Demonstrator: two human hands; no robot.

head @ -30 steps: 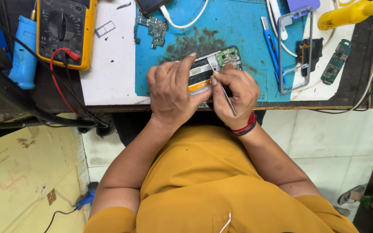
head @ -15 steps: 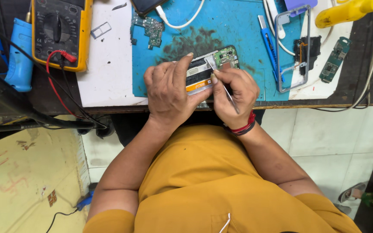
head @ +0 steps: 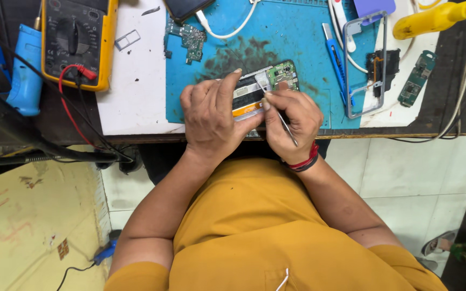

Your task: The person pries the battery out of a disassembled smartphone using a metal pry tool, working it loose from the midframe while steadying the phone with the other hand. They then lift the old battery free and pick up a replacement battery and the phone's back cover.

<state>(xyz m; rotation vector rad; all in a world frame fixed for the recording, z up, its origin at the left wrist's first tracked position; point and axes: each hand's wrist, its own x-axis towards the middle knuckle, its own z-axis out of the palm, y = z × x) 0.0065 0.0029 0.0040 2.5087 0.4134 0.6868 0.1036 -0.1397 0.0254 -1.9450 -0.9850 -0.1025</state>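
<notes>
no hand shift | left hand (head: 211, 116) grips phone (head: 262, 89) | right hand (head: 289, 121) w/ tweezers (head: 281, 116)

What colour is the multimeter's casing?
Yellow, around a dark face; the multimeter shows in the head view.

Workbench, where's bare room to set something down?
The white sheet is bare between the yellow multimeter and the blue mat, below the small metal tray. Crowded: the mat's right side with blue knife, phone frame and boards.
</notes>
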